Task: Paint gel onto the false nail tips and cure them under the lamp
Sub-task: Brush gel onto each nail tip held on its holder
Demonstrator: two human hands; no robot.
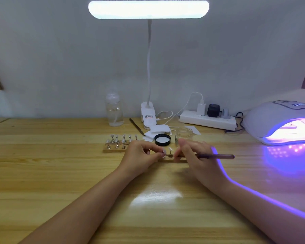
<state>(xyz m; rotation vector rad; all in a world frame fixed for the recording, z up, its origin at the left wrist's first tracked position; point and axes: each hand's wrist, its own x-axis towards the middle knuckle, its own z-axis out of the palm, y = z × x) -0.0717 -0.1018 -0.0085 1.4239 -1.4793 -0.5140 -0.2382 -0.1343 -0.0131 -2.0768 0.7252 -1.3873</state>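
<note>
Head view: left grip (142, 154) pinches nail tip (164, 153); right grip (195, 152) pinches brush (217, 156); glass jar (184, 132) uncapped, contents unclear.

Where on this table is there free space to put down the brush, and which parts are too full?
Bare wood lies left of the wooden nail stand, up to the clear bottle; also at the near edge between both forearms. Crowded: the strip behind the hands, with black lid, glass jar, white pads and power strip. The curing lamp fills the right side.
</note>
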